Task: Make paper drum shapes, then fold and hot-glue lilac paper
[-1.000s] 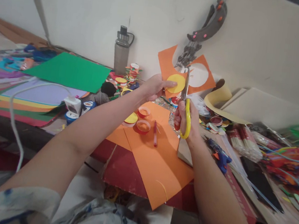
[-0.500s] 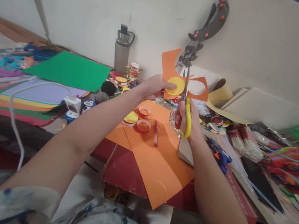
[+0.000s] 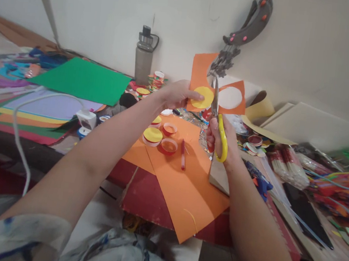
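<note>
My left hand (image 3: 180, 94) pinches an orange paper sheet (image 3: 199, 69) with round cut-outs, its thumb pressing a yellow paper disc (image 3: 203, 98) against it. In my right hand (image 3: 222, 137) are yellow-handled scissors (image 3: 222, 140), blades pointing up at the paper just right of the disc. A round hole shows in the paper's right part, beyond the blades. Below the hands, a red pen (image 3: 183, 154) lies on larger orange paper (image 3: 187, 190), beside open round rings (image 3: 169, 146) and a yellow-topped round piece (image 3: 152, 135).
Green paper (image 3: 83, 80) and a stack of coloured sheets lie left, crossed by a white cable (image 3: 17, 139). A grey bottle (image 3: 144, 56) stands against the wall. At right are a blue glue gun (image 3: 261, 183), a black flat object (image 3: 307, 215) and bagged sticks (image 3: 289, 163).
The scissor blades look closer together, and the orange paper has tilted slightly, with its right part lying nearer the blades. The view has shifted a little.
</note>
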A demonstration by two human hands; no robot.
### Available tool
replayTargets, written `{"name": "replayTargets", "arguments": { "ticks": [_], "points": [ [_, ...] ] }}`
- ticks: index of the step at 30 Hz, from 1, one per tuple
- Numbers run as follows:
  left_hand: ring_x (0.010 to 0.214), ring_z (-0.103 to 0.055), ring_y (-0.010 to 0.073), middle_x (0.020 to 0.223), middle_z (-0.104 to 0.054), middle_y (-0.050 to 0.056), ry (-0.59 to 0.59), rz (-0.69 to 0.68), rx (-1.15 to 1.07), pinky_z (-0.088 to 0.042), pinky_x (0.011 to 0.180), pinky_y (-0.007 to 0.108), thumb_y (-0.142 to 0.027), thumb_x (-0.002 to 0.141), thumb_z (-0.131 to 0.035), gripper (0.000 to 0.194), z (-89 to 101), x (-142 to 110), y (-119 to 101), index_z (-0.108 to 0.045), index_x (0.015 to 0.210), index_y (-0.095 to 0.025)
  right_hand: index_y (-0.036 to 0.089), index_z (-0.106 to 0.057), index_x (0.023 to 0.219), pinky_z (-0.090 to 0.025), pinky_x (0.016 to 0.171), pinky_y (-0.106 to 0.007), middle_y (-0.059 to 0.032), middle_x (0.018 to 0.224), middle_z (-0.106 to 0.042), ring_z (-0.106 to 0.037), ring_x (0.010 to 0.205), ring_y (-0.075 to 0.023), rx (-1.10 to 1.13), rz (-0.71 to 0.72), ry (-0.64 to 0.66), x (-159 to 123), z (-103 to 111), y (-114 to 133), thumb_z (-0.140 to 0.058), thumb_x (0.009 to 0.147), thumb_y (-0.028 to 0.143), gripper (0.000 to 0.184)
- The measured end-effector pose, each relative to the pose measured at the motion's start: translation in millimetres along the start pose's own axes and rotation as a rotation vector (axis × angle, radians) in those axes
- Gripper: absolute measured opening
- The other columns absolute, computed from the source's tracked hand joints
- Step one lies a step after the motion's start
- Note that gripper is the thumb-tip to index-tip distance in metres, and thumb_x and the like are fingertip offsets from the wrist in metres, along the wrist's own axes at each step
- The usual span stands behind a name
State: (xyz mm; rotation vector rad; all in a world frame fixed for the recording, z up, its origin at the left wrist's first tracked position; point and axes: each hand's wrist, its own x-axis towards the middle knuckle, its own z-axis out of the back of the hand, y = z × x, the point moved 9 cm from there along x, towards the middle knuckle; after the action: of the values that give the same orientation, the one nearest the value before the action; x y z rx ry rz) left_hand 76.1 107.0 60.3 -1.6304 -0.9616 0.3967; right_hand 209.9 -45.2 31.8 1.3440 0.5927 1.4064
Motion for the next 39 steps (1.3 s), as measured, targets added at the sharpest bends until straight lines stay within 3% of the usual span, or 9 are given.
{"name": "replayTargets", "arguments": {
  "ticks": [6, 12, 20, 32, 39],
  "points": [
    [0.103, -0.085, 0.0302, 0.084, -0.083, 0.006, 0.126, -0.041, 0.002, -0.067, 0.101, 0.048, 0.001, 0.067, -0.09, 0.045, -3.8, 3, 1, -0.084, 0.107, -0.016, 0.029, -0.052, 0.095, -0.037, 0.035, -0.023, 0.0096, 0.062, -0.05, -0.043, 0.041, -0.0088, -0.004, -0.03, 0.056, 2, -9, -1, -0.076, 0.082, 0.095, 0.071],
    [0.11, -0.085, 0.0323, 0.093, -0.084, 0.011, 0.106, 0.042, 0.002, -0.066, 0.107, 0.05, 0.001, 0.075, -0.087, 0.036, -13.4, 0, 13, -0.082, 0.108, -0.013, 0.029, -0.05, 0.098, -0.039, 0.038, -0.025, 0.0097, 0.061, -0.049, -0.046, 0.042, -0.0104, -0.012, -0.015, 0.065, 2, -10, 0, -0.069, 0.082, 0.103, 0.078],
    [0.108, -0.084, 0.0253, 0.091, -0.084, 0.009, 0.13, 0.069, 0.084, -0.064, 0.108, 0.04, -0.003, 0.081, -0.084, 0.032, -21.2, -7, 12, -0.08, 0.112, -0.011, 0.03, -0.048, 0.098, -0.038, 0.039, -0.025, 0.0108, 0.058, -0.046, -0.043, 0.042, -0.0106, -0.033, -0.033, 0.072, 0, -10, 6, -0.069, 0.08, 0.104, 0.079],
    [0.095, -0.084, 0.0226, 0.084, -0.081, 0.006, 0.131, 0.059, 0.124, -0.066, 0.093, 0.035, -0.003, 0.077, -0.085, 0.024, -13.6, -8, 3, -0.081, 0.098, -0.013, 0.029, -0.055, 0.102, -0.035, 0.035, -0.023, 0.0089, 0.066, -0.05, -0.039, 0.044, -0.0087, 0.042, -0.09, 0.07, -1, -8, -7, -0.08, 0.081, 0.093, 0.073],
    [0.091, -0.083, 0.0205, 0.073, -0.074, -0.001, 0.013, 0.085, 0.141, -0.064, 0.086, 0.03, 0.006, 0.076, -0.077, 0.024, -4.6, -18, -9, -0.079, 0.091, -0.013, 0.029, -0.055, 0.101, -0.035, 0.034, -0.023, 0.0077, 0.068, -0.05, -0.04, 0.043, -0.0092, -0.036, -0.099, 0.097, -1, -6, -13, -0.073, 0.092, 0.084, 0.058]
  ]
}}
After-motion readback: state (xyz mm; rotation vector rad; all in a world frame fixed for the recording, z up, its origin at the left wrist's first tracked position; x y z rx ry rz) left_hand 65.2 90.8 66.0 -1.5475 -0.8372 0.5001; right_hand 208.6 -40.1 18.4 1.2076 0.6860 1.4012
